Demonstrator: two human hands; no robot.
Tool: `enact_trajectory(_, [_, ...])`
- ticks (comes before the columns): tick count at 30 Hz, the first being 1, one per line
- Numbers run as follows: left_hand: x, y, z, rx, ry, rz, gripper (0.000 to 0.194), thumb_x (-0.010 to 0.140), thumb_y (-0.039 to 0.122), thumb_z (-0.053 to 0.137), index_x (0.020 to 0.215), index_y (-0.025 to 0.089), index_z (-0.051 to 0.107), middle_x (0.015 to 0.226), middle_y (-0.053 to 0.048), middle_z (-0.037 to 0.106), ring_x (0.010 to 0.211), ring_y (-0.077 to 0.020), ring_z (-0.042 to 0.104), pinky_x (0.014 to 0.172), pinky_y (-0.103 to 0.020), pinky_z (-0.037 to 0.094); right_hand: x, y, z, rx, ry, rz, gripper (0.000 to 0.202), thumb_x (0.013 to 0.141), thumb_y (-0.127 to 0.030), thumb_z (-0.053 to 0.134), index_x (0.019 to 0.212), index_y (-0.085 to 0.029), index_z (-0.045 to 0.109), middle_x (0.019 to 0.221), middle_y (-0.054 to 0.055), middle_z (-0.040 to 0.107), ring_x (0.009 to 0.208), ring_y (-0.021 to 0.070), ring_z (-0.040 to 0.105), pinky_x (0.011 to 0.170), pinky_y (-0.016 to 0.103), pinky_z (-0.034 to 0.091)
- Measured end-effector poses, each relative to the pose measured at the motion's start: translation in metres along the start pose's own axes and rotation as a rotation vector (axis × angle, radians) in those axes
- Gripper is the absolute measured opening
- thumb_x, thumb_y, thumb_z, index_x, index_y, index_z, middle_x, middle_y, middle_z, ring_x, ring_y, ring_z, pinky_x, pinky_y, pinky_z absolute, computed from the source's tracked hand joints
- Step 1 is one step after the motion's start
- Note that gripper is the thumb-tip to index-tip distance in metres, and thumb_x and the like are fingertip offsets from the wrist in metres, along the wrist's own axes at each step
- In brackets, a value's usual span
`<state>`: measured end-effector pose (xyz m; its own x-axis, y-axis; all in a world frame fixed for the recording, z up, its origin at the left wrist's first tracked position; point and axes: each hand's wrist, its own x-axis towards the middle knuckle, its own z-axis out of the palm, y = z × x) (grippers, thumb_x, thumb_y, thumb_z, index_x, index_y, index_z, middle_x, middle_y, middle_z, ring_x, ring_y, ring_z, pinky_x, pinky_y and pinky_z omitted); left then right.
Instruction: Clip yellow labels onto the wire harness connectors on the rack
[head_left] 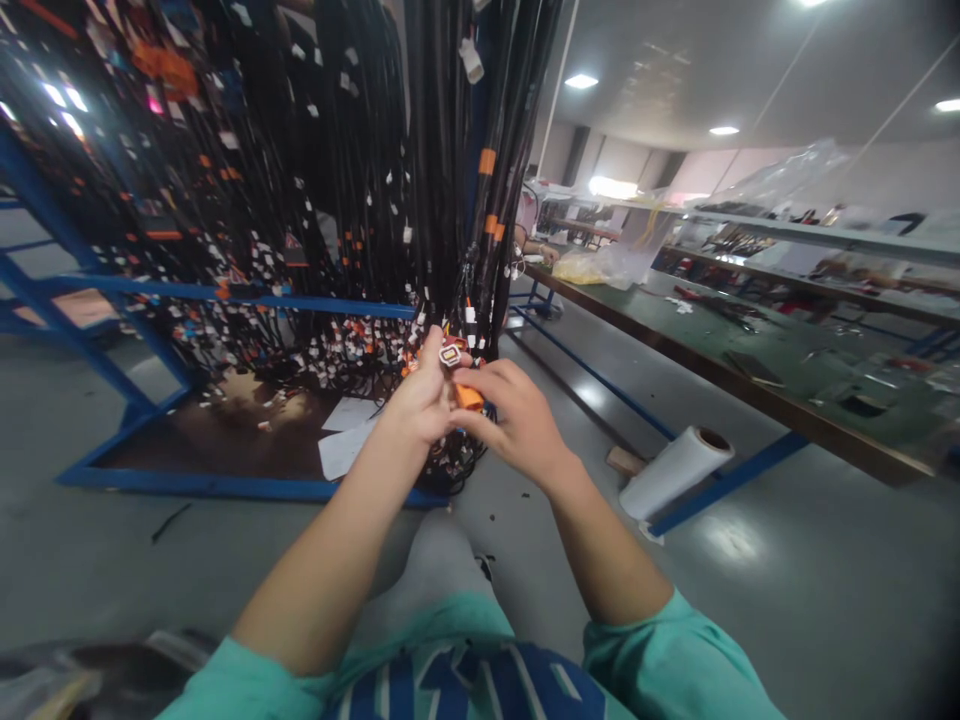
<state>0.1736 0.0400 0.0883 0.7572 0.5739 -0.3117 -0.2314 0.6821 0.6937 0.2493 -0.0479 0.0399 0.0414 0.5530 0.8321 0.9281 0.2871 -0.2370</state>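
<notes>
Bright ceiling lights (581, 81) shine above a glossy grey floor (757, 610) and a green-topped workbench (675, 345) with blue legs (735, 480).

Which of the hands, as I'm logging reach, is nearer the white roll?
Right. The right hand is left of the white roll in the picture; the left hand lies farther left, neither touching it.

Below the left hand (418, 398) and right hand (523, 415), a teal short-sleeved fabric shirt (457, 622) bears a bold blue-and-pale print (480, 690); grey trousers (439, 555) show closer to them.

Cables (337, 180) on rack (225, 486) left, workbench (660, 315) right, 2 hands (525, 415) before cables
</notes>
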Motion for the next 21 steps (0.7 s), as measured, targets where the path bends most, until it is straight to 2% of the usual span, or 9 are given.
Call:
enact_trajectory(2, [-0.005, -0.004, -0.003, 0.037, -0.061, -0.059, 0.056, 0.091, 0.054, 0.025, 0.058, 0.014, 0.049, 0.039, 0.003, 0.043, 0.027, -0.0050, 0.036, 0.029, -0.015, 0.026, 0.002, 0.004, -0.002, 0.076, 0.051, 0.018, 0.042, 0.091, -0.052, 0.038, 0.103, -0.017, 0.059, 0.091, 0.007, 0.061, 0.083, 0.0166, 0.055, 0.073, 0.028, 0.044])
enact_trajectory(4, [-0.011, -0.008, -0.007, 0.038, -0.130, -0.117, 0.057, 0.090, 0.056, 0.025, 0.058, 0.015, 0.049, 0.038, 0.004, 0.040, 0.026, -0.0045, 0.034, 0.029, -0.015, 0.025, 0.004, 0.006, -0.003, 0.076, 0.055, 0.032, 0.043, 0.092, -0.052, 0.036, 0.103, -0.017, 0.058, 0.092, 0.007, 0.062, 0.084, 0.0173, 0.055, 0.074, 0.029, 0.043])
enact_trajectory(6, [-0.015, -0.012, -0.011, 0.023, -0.157, -0.132, 0.056, 0.087, 0.059, 0.030, 0.055, 0.016, 0.046, 0.036, 0.006, 0.034, 0.026, -0.0048, 0.035, 0.029, -0.016, 0.026, 0.005, 0.005, -0.002, 0.002, -0.015, 0.036, 0.044, 0.092, -0.052, 0.035, 0.103, -0.017, 0.060, 0.094, 0.007, 0.063, 0.083, 0.0189, 0.053, 0.075, 0.032, 0.040])
enact_trajectory(8, [-0.016, -0.016, -0.013, 0.003, -0.148, -0.130, 0.051, 0.089, 0.053, 0.036, 0.055, 0.016, 0.045, 0.036, 0.007, 0.033, 0.026, -0.0043, 0.036, 0.031, -0.016, 0.028, 0.005, 0.003, 0.000, -0.118, -0.105, 0.059, 0.042, 0.092, -0.050, 0.038, 0.102, -0.018, 0.062, 0.094, 0.007, 0.065, 0.082, 0.0207, 0.051, 0.073, 0.034, 0.036])
enact_trajectory(11, [-0.014, -0.020, -0.016, -0.038, -0.150, -0.156, 0.043, 0.093, 0.041, 0.038, 0.063, 0.014, 0.052, 0.042, 0.007, 0.042, 0.028, -0.0023, 0.038, 0.034, -0.014, 0.034, 0.002, -0.001, 0.002, -0.257, -0.186, 0.099, 0.037, 0.091, -0.046, 0.042, 0.102, -0.018, 0.063, 0.094, 0.007, 0.067, 0.085, 0.0234, 0.049, 0.076, 0.037, 0.032])
enact_trajectory(13, [-0.010, -0.022, -0.018, -0.075, -0.175, -0.184, 0.041, 0.093, 0.039, 0.037, 0.069, 0.012, 0.056, 0.048, 0.004, 0.050, 0.031, -0.0015, 0.041, 0.036, -0.013, 0.036, -0.001, -0.002, 0.004, -0.285, -0.211, 0.139, 0.037, 0.092, -0.043, 0.042, 0.108, -0.017, 0.062, 0.094, 0.008, 0.068, 0.088, 0.0249, 0.050, 0.083, 0.041, 0.029])
enact_trajectory(16, [-0.001, -0.024, -0.020, -0.124, -0.196, -0.210, 0.036, 0.091, 0.040, 0.043, 0.075, 0.012, 0.059, 0.053, 0.002, 0.056, 0.033, -0.0017, 0.044, 0.038, -0.013, 0.039, -0.005, -0.002, 0.008, -0.284, -0.219, 0.228, 0.044, 0.093, -0.042, 0.038, 0.122, -0.013, 0.053, 0.093, 0.010, 0.068, 0.094, 0.0261, 0.050, 0.092, 0.046, 0.024])
enact_trajectory(21, [0.013, -0.028, -0.025, -0.122, -0.144, -0.298, 0.025, 0.089, 0.029, 0.047, 0.077, 0.012, 0.061, 0.043, 0.004, 0.051, 0.033, -0.0054, 0.046, 0.043, -0.016, 0.043, -0.013, 0.004, 0.019, -0.306, -0.125, 0.311, 0.067, 0.092, -0.051, 0.035, 0.141, -0.007, 0.026, 0.109, 0.015, 0.064, 0.102, 0.0284, 0.048, 0.103, 0.055, 0.009])
